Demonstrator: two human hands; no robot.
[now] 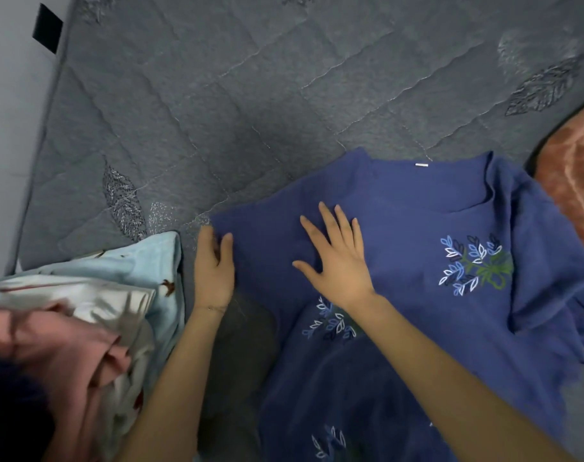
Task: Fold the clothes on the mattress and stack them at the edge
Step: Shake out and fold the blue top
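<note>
The blue top (417, 208) is lying partly folded on the grey quilted mattress (250, 95). The right hand (337, 261) is pressing flat on it with fingers spread, while the left hand (214, 271) is pinching its left edge. The right sleeve (543, 261) is bunching, so the fold is probably risking going crooked. Left of the top, a loose pile (100, 311) is crowding in, with a pale wall (7, 128) beyond. Right of the top, a rust blanket (573, 181) is lying.
</note>
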